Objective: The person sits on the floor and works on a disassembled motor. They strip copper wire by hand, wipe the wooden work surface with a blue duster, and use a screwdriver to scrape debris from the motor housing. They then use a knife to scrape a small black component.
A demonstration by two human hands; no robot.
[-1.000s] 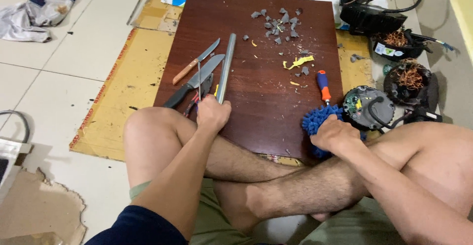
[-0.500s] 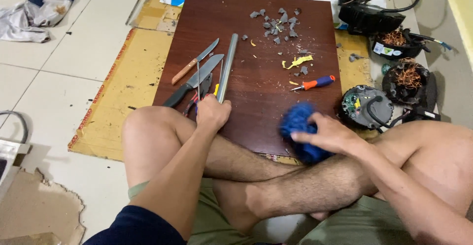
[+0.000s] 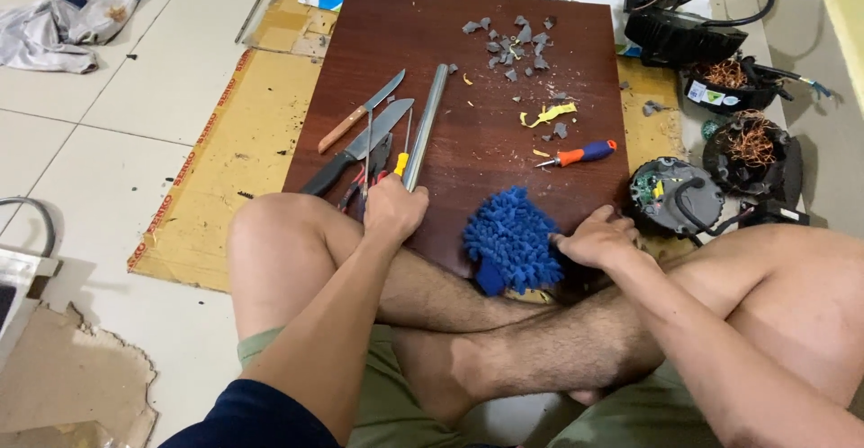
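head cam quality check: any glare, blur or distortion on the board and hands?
Head view: soft, even light, with a faint sheen but no hard glare on the dark wooden board. The left hand on the metal rod and the right hand by the blue chenille mitt look sharp. Wide-angle bending shows toward the edges, and shadows are weak.

Blue shaggy mitt [image 3: 513, 239], orange/blue screwdriver [image 3: 576, 153], dk brown board [image 3: 486, 70].

The light was bright and even. Shadows were soft. The picture was sharp, but its edges bent a little.
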